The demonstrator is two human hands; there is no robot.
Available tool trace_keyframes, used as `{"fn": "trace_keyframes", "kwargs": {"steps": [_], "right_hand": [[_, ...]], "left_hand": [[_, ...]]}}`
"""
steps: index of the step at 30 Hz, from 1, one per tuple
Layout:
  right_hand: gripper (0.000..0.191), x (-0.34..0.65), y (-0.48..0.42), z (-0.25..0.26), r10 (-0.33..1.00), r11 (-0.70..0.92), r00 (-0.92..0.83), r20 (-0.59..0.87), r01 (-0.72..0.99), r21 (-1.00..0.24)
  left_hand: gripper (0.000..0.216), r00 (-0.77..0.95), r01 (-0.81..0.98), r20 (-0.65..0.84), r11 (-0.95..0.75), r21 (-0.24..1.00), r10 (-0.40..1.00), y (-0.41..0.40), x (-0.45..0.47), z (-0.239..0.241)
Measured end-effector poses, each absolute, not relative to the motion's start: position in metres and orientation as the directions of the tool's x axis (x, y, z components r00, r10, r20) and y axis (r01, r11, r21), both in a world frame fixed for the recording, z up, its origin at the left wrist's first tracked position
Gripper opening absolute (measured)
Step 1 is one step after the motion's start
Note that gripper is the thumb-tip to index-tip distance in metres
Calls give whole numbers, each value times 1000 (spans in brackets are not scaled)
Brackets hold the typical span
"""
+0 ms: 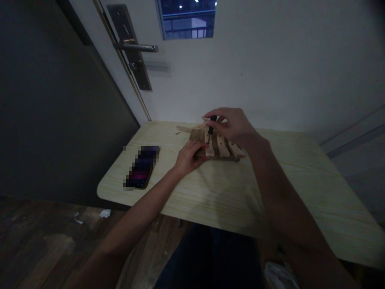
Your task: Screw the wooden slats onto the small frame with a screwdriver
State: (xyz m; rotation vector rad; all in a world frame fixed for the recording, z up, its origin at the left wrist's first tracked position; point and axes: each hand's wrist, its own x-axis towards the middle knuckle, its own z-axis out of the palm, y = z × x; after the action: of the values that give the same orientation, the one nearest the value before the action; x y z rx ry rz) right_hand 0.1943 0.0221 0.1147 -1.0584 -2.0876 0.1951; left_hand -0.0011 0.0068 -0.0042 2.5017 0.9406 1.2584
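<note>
Right hand (233, 125) pinches a slim black tool (211, 130) while left hand (189, 157) grips a slatted wooden piece (224, 148).

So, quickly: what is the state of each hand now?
Left hand: closed on the edge of the wooden slat piece.
Right hand: closed on a black-handled tool.

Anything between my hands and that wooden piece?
Nothing visible. The left hand holds the wooden piece at its near edge; the right hand holds a screwdriver upright over it. The phone lies apart.
</note>
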Motion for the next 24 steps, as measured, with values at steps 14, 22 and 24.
{"fn": "trace_keyframes", "kwargs": {"steps": [14,22,24], "right_hand": [[31,194,19,123,788,567,-282,547,678,-468],[21,197,27,116,738,644,-365,568,634,-428],[25,197,28,114,730,653,-373,573,629,-422]], "left_hand": [[36,447,448,660,-790,418,603,7,-1,-5],[35,449,447,656,-788,423,606,8,-1,-4],[34,450,450,650,-785,427,612,6,-1,-3]]}}
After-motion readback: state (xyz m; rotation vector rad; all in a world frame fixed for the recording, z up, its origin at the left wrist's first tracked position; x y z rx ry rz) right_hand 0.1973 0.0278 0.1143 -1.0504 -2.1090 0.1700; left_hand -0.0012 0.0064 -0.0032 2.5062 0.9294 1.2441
